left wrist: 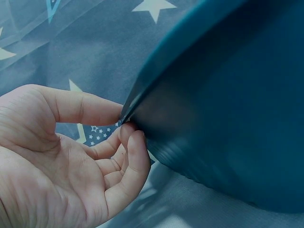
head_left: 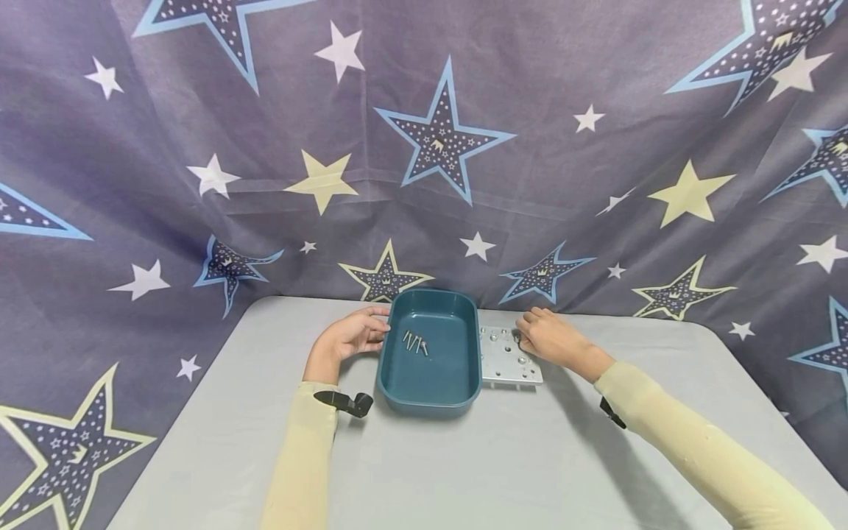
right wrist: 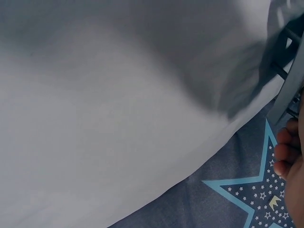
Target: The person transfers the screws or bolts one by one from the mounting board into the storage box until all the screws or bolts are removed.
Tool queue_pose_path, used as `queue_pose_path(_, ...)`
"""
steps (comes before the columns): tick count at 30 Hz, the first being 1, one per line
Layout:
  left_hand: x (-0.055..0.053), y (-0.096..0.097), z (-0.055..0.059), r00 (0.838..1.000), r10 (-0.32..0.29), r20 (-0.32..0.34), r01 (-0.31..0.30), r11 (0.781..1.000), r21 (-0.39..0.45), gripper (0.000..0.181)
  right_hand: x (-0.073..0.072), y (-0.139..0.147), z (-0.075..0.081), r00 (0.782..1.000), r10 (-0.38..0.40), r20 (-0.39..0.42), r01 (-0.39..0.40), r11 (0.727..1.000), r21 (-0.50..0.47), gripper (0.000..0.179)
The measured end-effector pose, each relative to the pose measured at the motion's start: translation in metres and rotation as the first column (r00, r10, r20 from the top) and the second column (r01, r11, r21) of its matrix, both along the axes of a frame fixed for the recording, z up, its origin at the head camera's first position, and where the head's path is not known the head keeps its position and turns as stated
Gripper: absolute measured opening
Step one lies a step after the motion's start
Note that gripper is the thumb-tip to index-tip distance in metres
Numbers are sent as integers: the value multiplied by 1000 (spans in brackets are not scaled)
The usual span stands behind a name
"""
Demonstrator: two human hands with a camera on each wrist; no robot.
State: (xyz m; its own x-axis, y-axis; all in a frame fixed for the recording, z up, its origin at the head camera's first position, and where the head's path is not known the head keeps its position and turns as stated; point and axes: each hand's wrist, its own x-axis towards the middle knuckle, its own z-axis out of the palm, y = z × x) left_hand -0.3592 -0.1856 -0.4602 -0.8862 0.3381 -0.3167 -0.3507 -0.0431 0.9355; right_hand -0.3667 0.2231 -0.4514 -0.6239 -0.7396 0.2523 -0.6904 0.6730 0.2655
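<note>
A blue-green tray (head_left: 429,405) with a raised rim stands on the table, several slim metal bolts (head_left: 416,343) lying inside it. At the tray's left side, my left hand (head_left: 355,335) pinches the rim; the left wrist view shows thumb and fingers against the tray wall (left wrist: 228,128). A silver metal plate (head_left: 500,361) with holes and several bolt heads stands on thin legs right of the tray. My right hand (head_left: 553,337) bends over the plate's far right corner, fingers curled, pinching what looks like a dark bolt (head_left: 517,336). Its fingertips are largely hidden.
A pale grey cloth covers the table (head_left: 424,471). Behind it hangs a dark curtain (head_left: 563,184) printed with stars. In the right wrist view, threaded shanks (right wrist: 279,70) stick out below the plate's edge (right wrist: 290,85). Black bands sit on both wrists.
</note>
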Motion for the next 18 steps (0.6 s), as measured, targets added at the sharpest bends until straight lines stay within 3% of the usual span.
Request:
queue_pose_path(13,2,1,2,1000,3,2,-3,1000,3,57,1,-1,0,1000,-23,10,23,1000,14,10)
queue_pose_path(18,1,1,1,1000,1,-1,-1,1000,7,56,0,-1,1,1000,-3,-24,5,998,62,12)
